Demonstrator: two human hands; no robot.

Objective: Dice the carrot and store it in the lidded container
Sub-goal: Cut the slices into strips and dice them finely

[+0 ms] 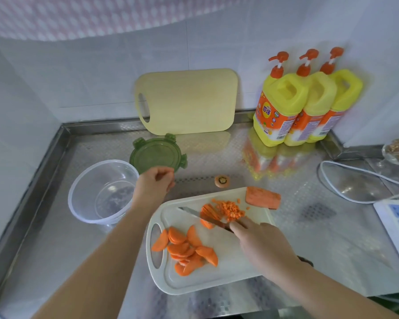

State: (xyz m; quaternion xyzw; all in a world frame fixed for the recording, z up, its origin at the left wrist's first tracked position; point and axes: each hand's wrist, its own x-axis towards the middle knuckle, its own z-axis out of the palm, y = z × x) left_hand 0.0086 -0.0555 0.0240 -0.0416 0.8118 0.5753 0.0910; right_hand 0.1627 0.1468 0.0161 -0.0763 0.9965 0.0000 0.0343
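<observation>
Right hand (260, 245) curled round knife (194, 214), blade laid over carrot strips (209, 210) for dicing (dice (232, 209) heaped beside); left hand (156, 183) held clear of blade, loosely curled, nothing gripped; container (101, 192) set near.

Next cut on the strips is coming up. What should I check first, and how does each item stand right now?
1. Right hand grips knife: ok.
2. Knife lies across the strips: ok.
3. Left hand steadies strips: not ok; it hovers by the lid, off the board.
4. Slices clear of knife: ok.
5. Container open: ok.
6. Board will not slip: cannot tell.
</observation>
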